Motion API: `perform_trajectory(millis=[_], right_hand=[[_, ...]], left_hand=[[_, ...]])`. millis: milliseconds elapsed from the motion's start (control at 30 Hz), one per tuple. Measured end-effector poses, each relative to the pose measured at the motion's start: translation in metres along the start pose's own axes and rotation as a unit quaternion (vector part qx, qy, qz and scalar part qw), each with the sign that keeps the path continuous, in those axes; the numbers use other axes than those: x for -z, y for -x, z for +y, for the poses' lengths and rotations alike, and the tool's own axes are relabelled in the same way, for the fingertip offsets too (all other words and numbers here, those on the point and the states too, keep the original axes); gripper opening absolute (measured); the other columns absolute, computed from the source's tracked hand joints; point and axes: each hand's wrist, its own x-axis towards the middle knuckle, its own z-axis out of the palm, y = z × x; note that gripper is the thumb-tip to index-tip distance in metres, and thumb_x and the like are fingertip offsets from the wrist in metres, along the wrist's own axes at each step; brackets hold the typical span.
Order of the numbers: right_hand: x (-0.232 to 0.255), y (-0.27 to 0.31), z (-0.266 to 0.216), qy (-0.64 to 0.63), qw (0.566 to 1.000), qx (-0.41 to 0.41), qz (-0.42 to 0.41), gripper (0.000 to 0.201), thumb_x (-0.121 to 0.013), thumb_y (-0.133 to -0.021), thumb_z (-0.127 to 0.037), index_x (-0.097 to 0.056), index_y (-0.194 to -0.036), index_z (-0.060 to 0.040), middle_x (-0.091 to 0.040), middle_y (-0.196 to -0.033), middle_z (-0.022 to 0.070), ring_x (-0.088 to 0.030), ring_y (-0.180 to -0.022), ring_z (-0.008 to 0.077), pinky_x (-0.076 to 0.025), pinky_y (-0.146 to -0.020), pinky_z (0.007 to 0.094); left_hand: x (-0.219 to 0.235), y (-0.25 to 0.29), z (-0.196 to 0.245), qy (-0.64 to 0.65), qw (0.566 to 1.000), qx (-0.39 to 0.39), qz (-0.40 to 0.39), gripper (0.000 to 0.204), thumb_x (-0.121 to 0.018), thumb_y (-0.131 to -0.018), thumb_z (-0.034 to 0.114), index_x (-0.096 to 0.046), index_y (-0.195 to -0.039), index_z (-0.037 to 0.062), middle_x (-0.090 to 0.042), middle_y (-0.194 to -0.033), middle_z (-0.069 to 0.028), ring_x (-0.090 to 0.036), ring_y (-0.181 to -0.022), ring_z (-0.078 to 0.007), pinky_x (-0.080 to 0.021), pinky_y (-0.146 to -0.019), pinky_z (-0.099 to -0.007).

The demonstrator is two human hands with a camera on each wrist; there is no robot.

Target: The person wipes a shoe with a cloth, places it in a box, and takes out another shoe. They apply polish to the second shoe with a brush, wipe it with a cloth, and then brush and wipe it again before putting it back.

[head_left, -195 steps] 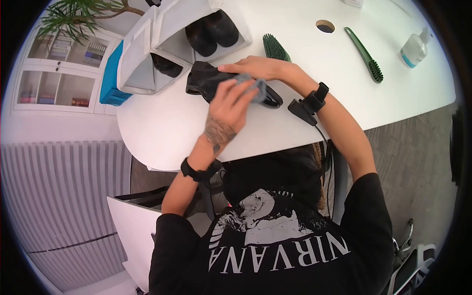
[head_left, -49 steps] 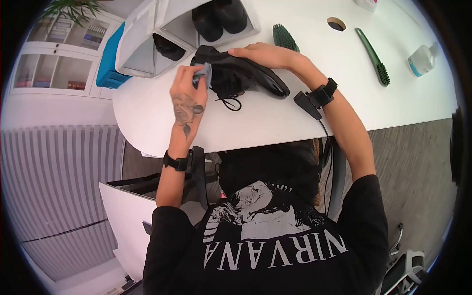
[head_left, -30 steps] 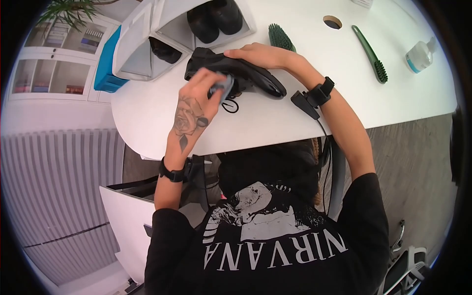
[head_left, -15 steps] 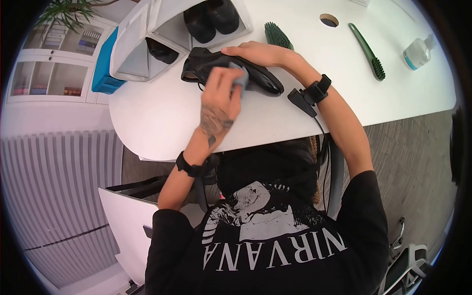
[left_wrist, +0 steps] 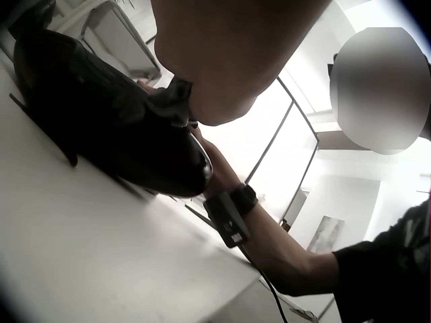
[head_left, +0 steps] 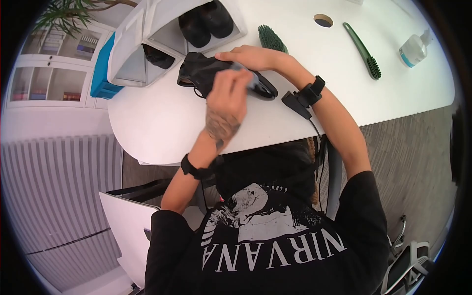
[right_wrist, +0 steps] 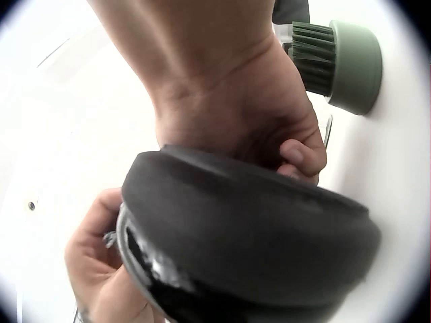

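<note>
A black lace-up shoe (head_left: 201,69) lies on its side on the white table, its shiny toe to the right. My left hand (head_left: 226,101), blurred, pinches a grey-blue cloth (head_left: 253,81) over the front of the shoe. In the left wrist view the cloth (left_wrist: 172,101) touches the dark upper (left_wrist: 114,121). Along the shoe's far side, my right hand (head_left: 253,58) grips it. The right wrist view shows curled fingers (right_wrist: 296,156) of that hand behind the sole (right_wrist: 249,215); some fingertips are hidden.
Behind the right hand stands a green brush (head_left: 270,39). Farther right are a long-handled green brush (head_left: 364,51) and a clear bottle (head_left: 414,50). White boxes (head_left: 152,73) at the back left hold black shoes (head_left: 206,24). A blue box (head_left: 104,81) stands beside them.
The left hand has moved the cloth from the heel end rightward along the shoe toward the toe. My right hand keeps its hold on the shoe.
</note>
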Motion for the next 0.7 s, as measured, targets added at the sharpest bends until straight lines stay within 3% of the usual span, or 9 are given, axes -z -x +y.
perform_trajectory(millis=[67,167,200,300,333,433,467,567,700], right_hand=[[0.000,0.005,-0.004,0.049,0.998,0.029,-0.006,0.072,-0.038,-0.112,-0.065,-0.061,-0.149,-0.0080,-0.063,-0.142,0.0318,-0.060,-0.131,0.0467,-0.044,-0.114,0.0450],[-0.002,-0.010,0.011,0.061,0.997,0.052,-0.025,0.066,-0.035,-0.114,-0.062,-0.059,-0.153,-0.0152,-0.064,-0.140,0.0313,-0.061,-0.131,0.0467,-0.045,-0.114,0.0449],[-0.004,-0.009,0.009,0.060,0.998,0.009,-0.011,0.061,-0.033,-0.115,-0.059,-0.057,-0.155,-0.0205,-0.066,-0.137,0.0302,-0.062,-0.128,0.0460,-0.046,-0.112,0.0460],[-0.007,-0.016,0.009,0.114,0.992,0.049,0.004,0.060,-0.033,-0.115,-0.058,-0.054,-0.158,-0.0219,-0.067,-0.136,0.0289,-0.062,-0.130,0.0444,-0.046,-0.114,0.0465],[-0.005,-0.007,0.012,0.108,0.991,0.074,0.020,0.065,-0.035,-0.114,-0.059,-0.056,-0.156,-0.0141,-0.067,-0.138,0.0285,-0.063,-0.130,0.0425,-0.046,-0.114,0.0436],[0.001,-0.009,0.011,-0.012,1.000,-0.024,-0.016,0.073,-0.038,-0.113,-0.061,-0.059,-0.150,-0.0017,-0.066,-0.141,0.0280,-0.064,-0.130,0.0391,-0.046,-0.115,0.0398],[0.004,0.000,0.002,-0.050,0.998,-0.018,-0.015,0.079,-0.042,-0.111,-0.063,-0.062,-0.144,0.0059,-0.066,-0.144,0.0246,-0.065,-0.129,0.0330,-0.046,-0.115,0.0364],[-0.002,-0.007,0.012,-0.117,0.992,-0.047,-0.024,0.074,-0.041,-0.110,-0.063,-0.068,-0.137,0.0006,-0.072,-0.127,0.0151,-0.068,-0.107,0.0213,-0.054,-0.095,0.0346],[-0.007,-0.004,0.015,-0.190,0.980,-0.062,0.003,0.068,-0.045,-0.110,-0.059,-0.071,-0.132,0.0008,-0.075,-0.115,0.0100,-0.070,-0.098,0.0168,-0.056,-0.087,0.0333]], left_hand=[[-0.008,0.007,0.009,0.026,0.998,-0.057,-0.006,0.045,-0.068,-0.076,-0.014,-0.072,-0.118,0.0007,-0.069,-0.116,-0.0134,-0.068,-0.104,-0.0357,-0.059,-0.089,-0.0422],[0.007,0.003,-0.008,0.022,0.998,-0.050,-0.028,0.043,-0.068,-0.076,-0.015,-0.072,-0.116,0.0009,-0.069,-0.115,-0.0133,-0.068,-0.105,-0.0354,-0.059,-0.088,-0.0421],[0.008,0.003,-0.021,0.002,1.000,-0.023,-0.013,0.039,-0.067,-0.078,-0.015,-0.072,-0.114,0.0011,-0.069,-0.114,-0.0134,-0.068,-0.106,-0.0349,-0.058,-0.088,-0.0416],[0.009,0.005,-0.043,-0.010,0.997,0.078,0.013,0.035,-0.066,-0.084,-0.014,-0.072,-0.115,0.0011,-0.069,-0.115,-0.0151,-0.071,-0.103,-0.0340,-0.060,-0.083,-0.0412],[0.006,0.009,-0.039,0.003,0.997,0.079,0.013,0.035,-0.067,-0.084,-0.013,-0.072,-0.115,0.0010,-0.070,-0.115,-0.0153,-0.072,-0.102,-0.0340,-0.060,-0.083,-0.0407],[-0.002,0.020,-0.003,0.056,0.996,0.063,0.009,0.037,-0.070,-0.081,-0.012,-0.073,-0.115,0.0013,-0.070,-0.113,-0.0152,-0.073,-0.103,-0.0318,-0.061,-0.084,-0.0379],[-0.002,0.026,0.002,0.071,0.996,0.046,-0.006,0.039,-0.070,-0.080,-0.013,-0.073,-0.116,0.0011,-0.070,-0.114,-0.0148,-0.073,-0.103,-0.0315,-0.061,-0.083,-0.0380],[0.002,0.043,0.004,0.087,0.995,0.021,-0.047,0.042,-0.071,-0.077,-0.014,-0.073,-0.117,0.0007,-0.070,-0.117,-0.0135,-0.072,-0.103,-0.0309,-0.061,-0.082,-0.0382],[0.010,0.045,-0.004,0.082,0.995,0.017,-0.048,0.044,-0.069,-0.077,-0.015,-0.073,-0.118,0.0004,-0.069,-0.119,-0.0119,-0.070,-0.103,-0.0309,-0.061,-0.082,-0.0388]])
